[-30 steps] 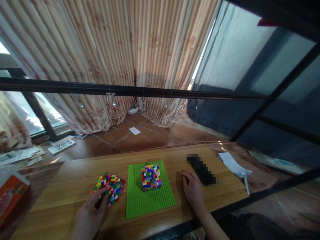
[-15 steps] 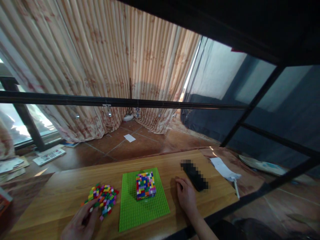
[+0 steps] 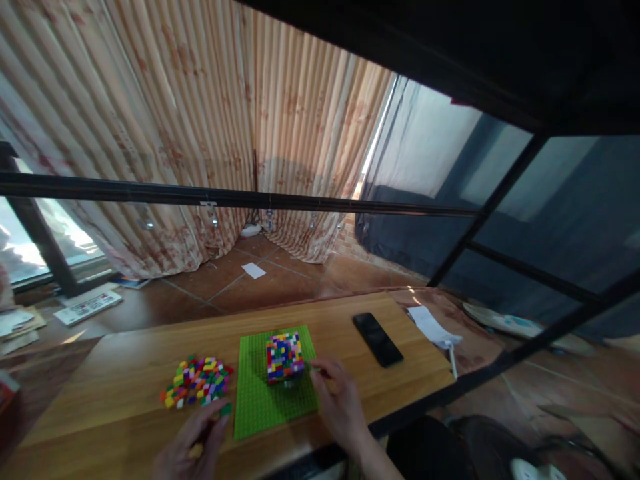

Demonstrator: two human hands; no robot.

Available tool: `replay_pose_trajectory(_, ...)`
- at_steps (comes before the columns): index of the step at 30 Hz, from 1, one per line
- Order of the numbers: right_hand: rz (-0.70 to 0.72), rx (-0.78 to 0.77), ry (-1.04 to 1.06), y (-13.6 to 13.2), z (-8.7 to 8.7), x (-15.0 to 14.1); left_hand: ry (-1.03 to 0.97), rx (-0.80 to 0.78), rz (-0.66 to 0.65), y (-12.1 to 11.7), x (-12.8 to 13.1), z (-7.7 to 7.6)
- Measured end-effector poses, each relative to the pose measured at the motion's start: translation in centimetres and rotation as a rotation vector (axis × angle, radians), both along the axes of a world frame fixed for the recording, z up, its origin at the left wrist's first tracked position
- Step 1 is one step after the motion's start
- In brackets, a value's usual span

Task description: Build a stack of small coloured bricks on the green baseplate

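My left hand (image 3: 194, 441) is at the front of the table, its thumb and fingertips pinching a small green toy brick (image 3: 225, 409). Just beyond it lies a loose pile of small multicoloured toy bricks (image 3: 200, 379). A block built from many coloured bricks (image 3: 285, 357) stands on a green baseplate (image 3: 255, 407). At the plate's right edge, my right hand (image 3: 341, 401) has its fingertips drawn together close to the block's right side. Whether they touch the block, and what they hold, is too small to make out.
A black phone (image 3: 377, 339) lies on the wooden table (image 3: 125, 373), right of the plate. White paper (image 3: 434, 327) sits past the table's right end. A dark metal bar (image 3: 240, 199) crosses in front of the curtains (image 3: 190, 120).
My left hand has moved right from the pile and now shows a green brick in its fingers. My right hand has moved left from beside the phone to the block. The view has shifted slightly.
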State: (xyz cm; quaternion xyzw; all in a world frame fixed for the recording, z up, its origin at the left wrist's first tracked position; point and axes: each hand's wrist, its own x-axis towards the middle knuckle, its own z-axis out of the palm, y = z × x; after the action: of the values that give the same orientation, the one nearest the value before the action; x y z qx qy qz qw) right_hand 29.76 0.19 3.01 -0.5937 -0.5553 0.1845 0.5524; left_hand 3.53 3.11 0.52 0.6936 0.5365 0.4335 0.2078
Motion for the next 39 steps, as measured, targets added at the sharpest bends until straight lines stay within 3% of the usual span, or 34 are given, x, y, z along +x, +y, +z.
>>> replay_pose_trajectory(3,0.201,-0.110,0.080,-1.8,2.1,-4.1,-0.082,-0.024,-0.110,-1.4,2.6,2.5)
replay_pose_trajectory(7,0.276,-0.170,0.236,-3.3,3.1,-6.8,-0.140,0.016,-0.200,-2.1,4.2,3.9)
replay_pose_trajectory(11,0.252,-0.203,0.515,-3.7,2.8,-7.8,-0.202,0.108,-0.288,-2.5,4.6,4.1)
replay_pose_trajectory(15,0.251,-0.224,0.714,-3.9,2.8,-8.2,-0.247,0.093,-0.337,-3.2,4.8,4.2)
replay_pose_trajectory(19,0.285,-0.253,0.761,-4.7,2.7,-8.2,-0.280,0.024,-0.360,-4.3,4.5,3.9)
replay_pose_trajectory(23,0.290,-0.297,0.670,-5.5,1.7,-8.2,-0.234,-0.041,-0.378,-4.9,3.8,3.2)
replay_pose_trajectory(30,0.112,-0.303,0.283,-4.0,0.6,-5.1,0.021,-0.049,-0.220,-3.6,0.2,1.8)
replay_pose_trajectory(35,0.029,-0.211,0.077,-1.1,1.1,-1.7,0.153,-0.100,0.072,-1.7,-5.6,-0.8)
replay_pose_trajectory(39,0.036,-0.121,-0.016,1.7,0.7,-1.0,0.239,-0.154,0.246,-0.2,-9.3,-2.3)
